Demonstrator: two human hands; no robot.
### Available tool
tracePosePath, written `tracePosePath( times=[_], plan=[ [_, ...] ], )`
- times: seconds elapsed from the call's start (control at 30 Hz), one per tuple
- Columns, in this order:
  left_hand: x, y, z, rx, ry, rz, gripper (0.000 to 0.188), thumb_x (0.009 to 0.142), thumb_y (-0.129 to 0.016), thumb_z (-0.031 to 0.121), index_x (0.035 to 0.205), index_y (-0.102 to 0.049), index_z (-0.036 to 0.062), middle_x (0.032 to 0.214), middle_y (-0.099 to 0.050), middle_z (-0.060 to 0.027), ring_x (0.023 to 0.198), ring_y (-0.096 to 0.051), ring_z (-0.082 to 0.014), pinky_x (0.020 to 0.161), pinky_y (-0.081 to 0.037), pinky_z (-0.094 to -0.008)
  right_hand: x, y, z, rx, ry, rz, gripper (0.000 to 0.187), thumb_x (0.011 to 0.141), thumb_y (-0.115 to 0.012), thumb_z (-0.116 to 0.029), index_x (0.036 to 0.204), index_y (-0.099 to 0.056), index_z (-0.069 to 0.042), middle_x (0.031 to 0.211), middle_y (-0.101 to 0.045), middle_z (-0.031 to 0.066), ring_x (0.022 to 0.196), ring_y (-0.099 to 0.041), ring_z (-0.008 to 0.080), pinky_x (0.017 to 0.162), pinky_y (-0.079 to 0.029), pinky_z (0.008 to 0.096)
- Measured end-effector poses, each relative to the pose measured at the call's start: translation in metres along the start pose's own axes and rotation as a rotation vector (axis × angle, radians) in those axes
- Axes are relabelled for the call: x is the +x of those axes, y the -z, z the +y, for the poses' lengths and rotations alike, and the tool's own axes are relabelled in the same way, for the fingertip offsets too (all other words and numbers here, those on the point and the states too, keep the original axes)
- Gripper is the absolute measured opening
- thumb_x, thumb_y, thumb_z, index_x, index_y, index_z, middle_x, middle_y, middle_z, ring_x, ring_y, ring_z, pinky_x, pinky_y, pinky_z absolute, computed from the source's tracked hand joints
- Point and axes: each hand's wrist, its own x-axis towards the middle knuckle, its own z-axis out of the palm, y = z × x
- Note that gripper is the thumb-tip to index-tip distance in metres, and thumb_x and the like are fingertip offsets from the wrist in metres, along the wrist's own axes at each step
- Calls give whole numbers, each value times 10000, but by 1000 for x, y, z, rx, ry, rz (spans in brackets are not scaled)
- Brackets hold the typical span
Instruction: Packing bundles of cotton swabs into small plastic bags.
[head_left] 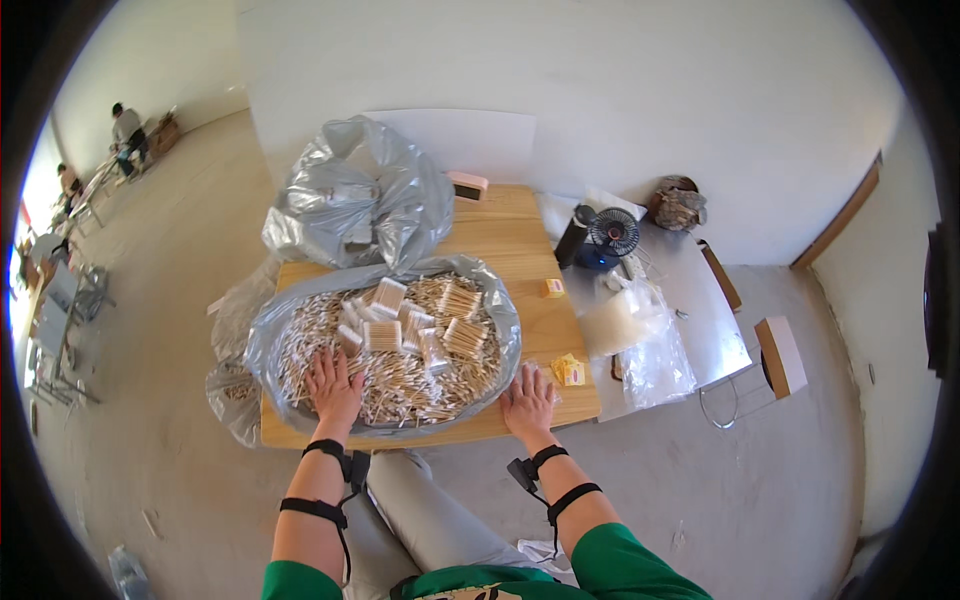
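A wide container lined with a grey plastic bag [510, 325] stands on the wooden table, heaped with loose cotton swabs [400, 398]. Several packed bundles of cotton swabs [382, 336] lie on top of the heap, some in clear wrapping. My left hand [334, 388] rests on the loose swabs at the near left, fingers spread, gripping nothing visible. Outside the container's right side, my right hand [528, 402] lies flat on the tabletop with its fingers apart. Small yellow printed slips [568, 371] are just right of it.
Behind the container bulges a large grey plastic bag [360, 195], beside a pink-framed device [467, 186]. A small yellow box [552, 288] sits on the wooden table [530, 240]. The side table at right holds a black fan [613, 232], a dark bottle [575, 236] and clear plastic bags [655, 355].
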Motion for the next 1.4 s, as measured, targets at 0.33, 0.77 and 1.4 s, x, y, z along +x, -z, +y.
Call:
tracePosePath(
  times=[0.33, 0.77, 1.4],
  plan=[
    [-3, -11, 8, 24, -35, 113, 543, 898, -396, 408, 1349, -379, 106, 1474, -231, -97, 1375, -125, -278, 1097, -16, -472, 2, 5, -1, -3, -55, 54, 464, 925, -358, -385, 1336, -427, -181, 1436, -328, 72, 1345, -246, 269, 1087, -137, 499],
    [-7, -22, -2, 17, -78, 252, 489, 876, -455, 333, 1302, -434, 93, 1452, -285, -103, 1360, -182, -282, 1084, -83, -458, 1, 3, -8, -28, -84, 40, 467, 926, -347, -388, 1349, -405, -197, 1439, -324, 55, 1343, -254, 251, 1091, -137, 479],
    [-6, -18, 4, 2, -53, 277, 469, 836, -471, 262, 1269, -461, 83, 1426, -329, -108, 1334, -248, -271, 1077, -128, -469, 11, 0, -18, 32, -191, 96, 479, 908, -398, -329, 1354, -393, -155, 1425, -337, 84, 1338, -252, 282, 1084, -143, 503]
  ],
)
